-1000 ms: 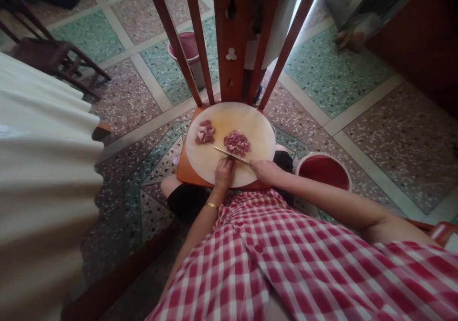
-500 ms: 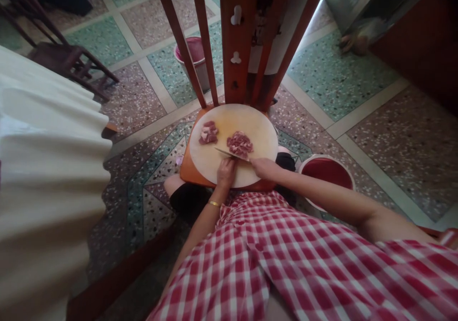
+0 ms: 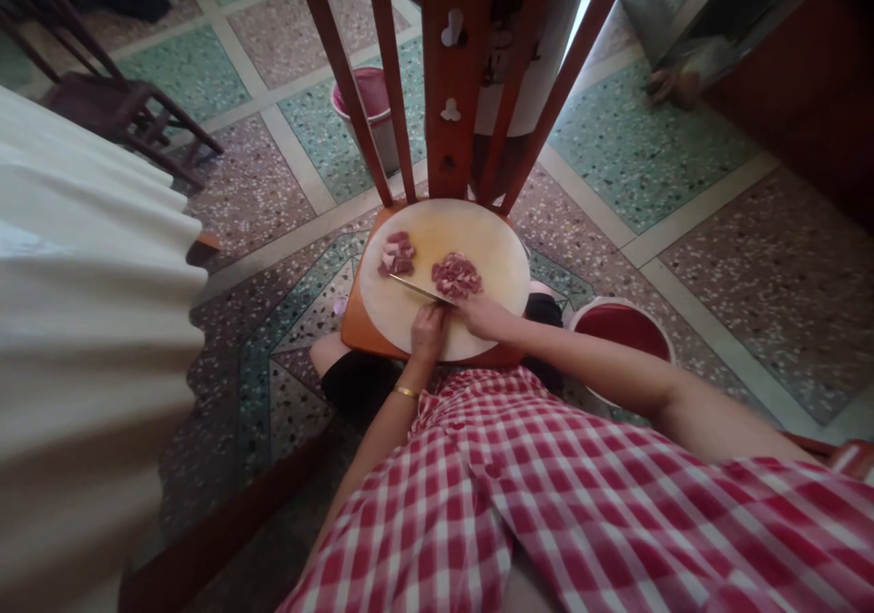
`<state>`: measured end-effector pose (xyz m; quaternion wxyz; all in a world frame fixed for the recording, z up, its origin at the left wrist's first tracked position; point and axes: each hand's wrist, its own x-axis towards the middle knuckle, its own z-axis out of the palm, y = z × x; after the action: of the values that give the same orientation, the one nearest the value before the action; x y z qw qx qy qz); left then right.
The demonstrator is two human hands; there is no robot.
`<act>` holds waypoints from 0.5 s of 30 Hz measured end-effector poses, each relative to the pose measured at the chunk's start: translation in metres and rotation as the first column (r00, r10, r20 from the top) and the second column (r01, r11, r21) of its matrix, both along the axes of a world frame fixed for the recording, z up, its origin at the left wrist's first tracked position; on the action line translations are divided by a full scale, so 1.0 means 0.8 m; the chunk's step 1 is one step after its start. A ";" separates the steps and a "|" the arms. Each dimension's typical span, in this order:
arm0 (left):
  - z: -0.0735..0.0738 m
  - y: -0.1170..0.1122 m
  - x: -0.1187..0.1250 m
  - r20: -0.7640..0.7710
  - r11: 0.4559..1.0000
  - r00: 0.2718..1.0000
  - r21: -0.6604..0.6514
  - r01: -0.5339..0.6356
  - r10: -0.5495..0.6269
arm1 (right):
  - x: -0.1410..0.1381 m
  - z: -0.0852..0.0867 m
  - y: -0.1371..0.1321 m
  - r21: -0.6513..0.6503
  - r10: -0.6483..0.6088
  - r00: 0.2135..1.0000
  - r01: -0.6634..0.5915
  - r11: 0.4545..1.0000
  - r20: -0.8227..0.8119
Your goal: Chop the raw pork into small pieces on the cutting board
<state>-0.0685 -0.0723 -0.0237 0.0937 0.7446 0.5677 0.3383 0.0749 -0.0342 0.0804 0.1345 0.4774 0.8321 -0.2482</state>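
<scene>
Knife (image 3: 418, 289) slants across the near half of the round cutting board (image 3: 471, 226), its handle hidden inside your clenched right hand (image 3: 478, 312); chopped meat (image 3: 456, 274) lies just beyond the blade, meat chunks (image 3: 398, 253) further left. Your left hand (image 3: 429, 329) rests beside the blade, fingers bent; any grip is too small to tell. Red bucket (image 3: 621, 329), partly behind your forearm, shows only a dark red interior

Dim daylight, soft blur, warped edges
</scene>
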 end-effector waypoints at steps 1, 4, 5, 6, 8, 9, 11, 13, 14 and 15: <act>0.000 0.000 0.000 -0.005 1.000 1.000 -0.006 0.001 -0.001 | -0.009 -0.002 0.006 0.013 0.005 1.000 -0.005 1.000 -0.028; 0.000 -0.001 0.000 -0.038 1.000 0.999 -0.006 0.012 -0.012 | -0.018 -0.008 0.015 0.020 0.001 0.998 0.000 1.000 -0.055; 0.001 0.000 -0.001 -0.049 1.000 0.999 -0.001 0.018 -0.018 | -0.013 -0.009 0.014 0.013 0.001 0.998 0.000 1.000 -0.058; 0.001 0.000 -0.001 -0.053 1.000 0.998 0.004 0.025 -0.025 | -0.004 -0.010 0.011 -0.001 -0.005 0.999 0.005 1.000 -0.053; 0.001 0.001 -0.001 -0.042 0.999 0.999 0.017 0.033 -0.032 | 0.019 -0.010 0.004 -0.041 -0.029 0.999 0.028 0.999 -0.021; 0.001 0.001 -0.001 -0.030 0.999 0.999 0.021 0.034 -0.033 | 0.031 -0.009 0.000 -0.055 -0.048 0.999 0.048 0.997 0.006; 0.001 0.002 -0.002 -0.010 0.999 0.999 0.018 0.035 -0.035 | 0.046 -0.005 -0.005 -0.051 -0.081 0.995 0.084 0.995 0.058; 0.002 0.000 -0.004 -0.008 0.999 0.999 0.011 0.033 -0.033 | 0.050 -0.001 -0.010 -0.020 -0.084 0.994 0.086 0.996 0.075; 0.003 -0.001 -0.005 -0.011 1.000 1.000 0.012 0.029 -0.028 | 0.050 0.001 -0.012 -0.006 -0.076 0.994 0.077 0.997 0.073; 0.003 -0.002 -0.006 -0.013 1.000 1.000 0.014 0.023 -0.023 | 0.049 0.003 -0.015 0.005 -0.064 0.996 0.064 0.998 0.067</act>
<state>-0.0734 -0.0738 -0.0213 0.0887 0.7538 0.5574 0.3366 0.1141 -0.0464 0.0829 0.1537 0.5120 0.8118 -0.2350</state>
